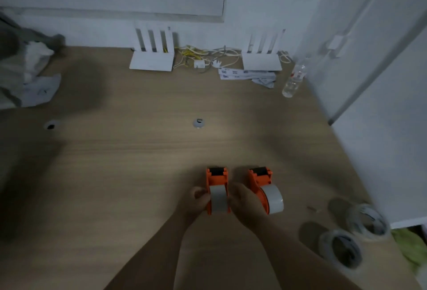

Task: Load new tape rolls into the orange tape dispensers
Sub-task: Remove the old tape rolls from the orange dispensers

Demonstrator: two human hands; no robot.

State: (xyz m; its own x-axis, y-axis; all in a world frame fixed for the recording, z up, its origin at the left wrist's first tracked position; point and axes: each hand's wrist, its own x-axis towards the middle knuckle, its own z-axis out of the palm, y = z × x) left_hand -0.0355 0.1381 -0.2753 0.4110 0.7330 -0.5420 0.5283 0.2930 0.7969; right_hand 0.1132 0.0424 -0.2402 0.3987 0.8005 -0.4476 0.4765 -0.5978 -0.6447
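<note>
Wooden table (143, 151), dim room. Near edge, two orange plastic tape dispensers side by side, just apart. Left dispenser (217, 191) carries grey tape roll, clasped between both hands: left hand (198, 202) on its left flank, right hand (245, 204) on its right. Right dispenser (263, 188) lies tilted, grey roll (273, 198) seated, untouched. Judgement: both loaded; left one likely being pressed home. Two near-empty clear rolls (342, 251) lie near right.
</note>
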